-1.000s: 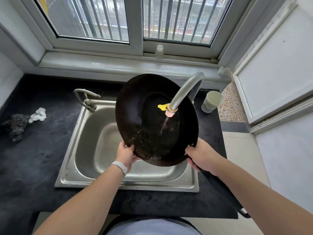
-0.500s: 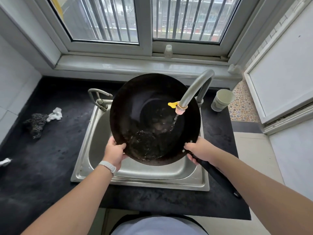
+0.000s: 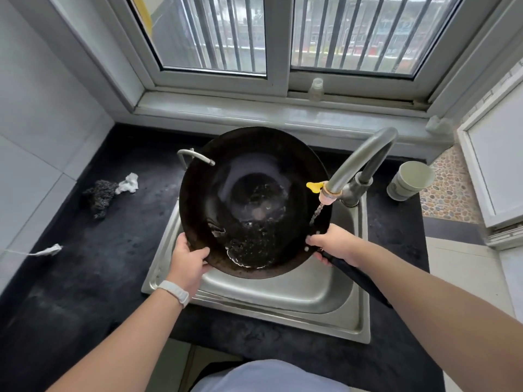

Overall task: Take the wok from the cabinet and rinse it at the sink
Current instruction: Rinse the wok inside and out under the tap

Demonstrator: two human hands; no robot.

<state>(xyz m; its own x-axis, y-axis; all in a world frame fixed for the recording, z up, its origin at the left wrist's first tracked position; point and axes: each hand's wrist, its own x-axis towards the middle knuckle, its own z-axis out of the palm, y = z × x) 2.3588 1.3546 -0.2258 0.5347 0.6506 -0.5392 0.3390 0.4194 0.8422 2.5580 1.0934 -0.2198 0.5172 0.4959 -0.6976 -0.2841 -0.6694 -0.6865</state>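
A black round wok point(image 3: 254, 199) is held tilted above the steel sink point(image 3: 283, 301), its inside facing me, with water pooled and beading in its lower part. My left hand point(image 3: 188, 257) grips the wok's lower left rim. My right hand point(image 3: 335, 243) holds the wok where its long black handle point(image 3: 356, 277) joins the rim. The curved grey faucet point(image 3: 359, 162) runs a thin stream of water down at the wok's right edge, near my right hand.
A black countertop point(image 3: 85, 278) surrounds the sink. On its left lie a dark steel scourer point(image 3: 100, 193), a white crumpled rag point(image 3: 128, 182) and a white scrap point(image 3: 48, 250). A grey cup point(image 3: 410, 181) stands right of the faucet. A small bottle point(image 3: 315, 89) sits on the windowsill.
The wok has shifted left relative to the faucet, so the stream now falls at its right edge instead of into its middle. Water has spread across its lower inside.
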